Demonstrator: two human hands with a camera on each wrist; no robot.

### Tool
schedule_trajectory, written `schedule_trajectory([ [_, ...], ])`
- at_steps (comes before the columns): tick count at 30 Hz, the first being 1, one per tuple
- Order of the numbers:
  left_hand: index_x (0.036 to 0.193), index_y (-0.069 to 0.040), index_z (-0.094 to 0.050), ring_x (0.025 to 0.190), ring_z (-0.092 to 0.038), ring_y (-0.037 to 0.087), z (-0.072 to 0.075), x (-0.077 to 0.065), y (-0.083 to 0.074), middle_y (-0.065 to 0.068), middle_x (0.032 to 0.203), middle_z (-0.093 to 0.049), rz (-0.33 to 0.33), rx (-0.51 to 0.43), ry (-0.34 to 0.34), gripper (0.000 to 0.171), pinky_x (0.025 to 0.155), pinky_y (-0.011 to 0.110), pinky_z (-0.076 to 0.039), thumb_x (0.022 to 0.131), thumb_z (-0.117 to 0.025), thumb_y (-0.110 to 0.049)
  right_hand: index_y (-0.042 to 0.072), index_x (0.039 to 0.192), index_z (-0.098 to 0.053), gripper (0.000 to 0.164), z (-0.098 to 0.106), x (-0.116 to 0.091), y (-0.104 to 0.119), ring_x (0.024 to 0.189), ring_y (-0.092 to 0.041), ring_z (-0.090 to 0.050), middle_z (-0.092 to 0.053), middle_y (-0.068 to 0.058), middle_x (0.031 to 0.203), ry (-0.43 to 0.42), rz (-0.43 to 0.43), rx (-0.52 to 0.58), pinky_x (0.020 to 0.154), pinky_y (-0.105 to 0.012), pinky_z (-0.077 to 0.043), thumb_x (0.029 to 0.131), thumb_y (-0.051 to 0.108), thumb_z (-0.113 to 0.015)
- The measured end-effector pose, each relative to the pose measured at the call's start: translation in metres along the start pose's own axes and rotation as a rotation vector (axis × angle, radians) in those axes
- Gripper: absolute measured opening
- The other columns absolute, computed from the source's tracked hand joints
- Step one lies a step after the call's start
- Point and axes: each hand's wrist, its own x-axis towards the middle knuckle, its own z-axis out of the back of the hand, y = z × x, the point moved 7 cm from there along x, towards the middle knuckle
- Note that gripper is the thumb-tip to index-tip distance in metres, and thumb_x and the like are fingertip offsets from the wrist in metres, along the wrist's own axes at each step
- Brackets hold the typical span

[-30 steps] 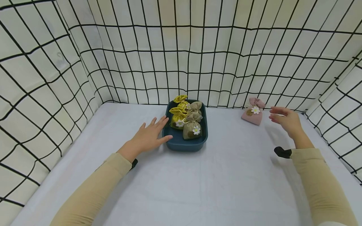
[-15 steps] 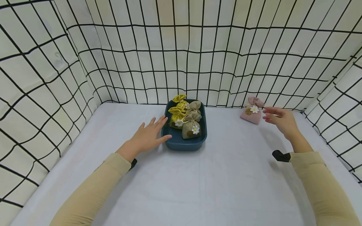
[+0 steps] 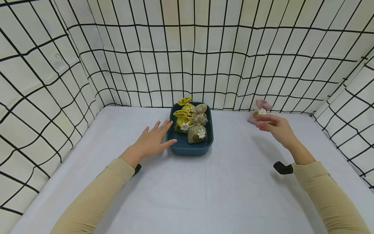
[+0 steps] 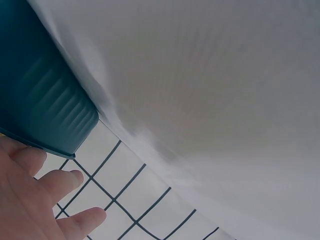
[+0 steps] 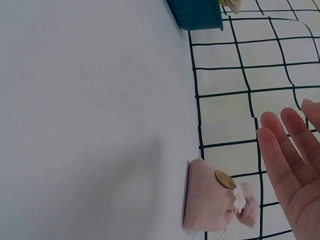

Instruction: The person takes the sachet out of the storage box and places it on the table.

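**A:** Pink fabric sachet pouch with a white daisy (image 3: 260,112) sits on the white cloth-covered table (image 3: 204,188) near the grid-patterned back wall (image 3: 187,65), well to the right of the dark teal plastic tray (image 3: 190,148). What has changed?

**B:** The right hand (image 3: 276,128) has slid leftward over the last second and now hovers just in front of the pouch, partly hiding it. So the reach looks nearly closed, I judge, though nothing is gripped yet; fingers are loose and spread.

**A:** And the other?

**B:** The left hand (image 3: 153,141) has stayed flat, fingers straight against the tray's left wall. Olive and yellow sachets (image 3: 193,125) fill the tray.

**A:** Do the views differ?

**B:** The right wrist view shows the whole pouch (image 5: 215,202), clear of the palm (image 5: 292,170); the head view cannot confirm that gap.
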Motion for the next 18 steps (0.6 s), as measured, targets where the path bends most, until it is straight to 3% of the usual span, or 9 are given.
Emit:
schedule_trajectory([
  [10,0.167,-0.014,-0.014,0.155,-0.010,0.041,0.000,0.001,0.000,0.007,0.172,-0.010,0.002,-0.008,-0.003,0.089,0.116,0.072,-0.011,0.102,-0.046,-0.066,-0.013,0.132,-0.060,0.034,-0.022,0.005,0.018,0.097,-0.002,-0.070,-0.069,-0.004,0.122,0.046,0.078,0.068,0.087,-0.020,-0.055,0.104,0.007,-0.061],
  [18,0.167,-0.015,-0.013,0.155,-0.011,0.041,-0.001,0.001,0.001,0.006,0.172,-0.010,0.001,-0.013,-0.001,0.089,0.116,0.072,-0.011,0.102,-0.045,-0.067,-0.013,0.130,-0.061,0.031,-0.048,0.012,0.025,0.099,-0.005,-0.071,-0.067,-0.012,0.126,0.105,0.118,0.105,0.088,-0.023,-0.056,0.104,0.003,-0.060],
])
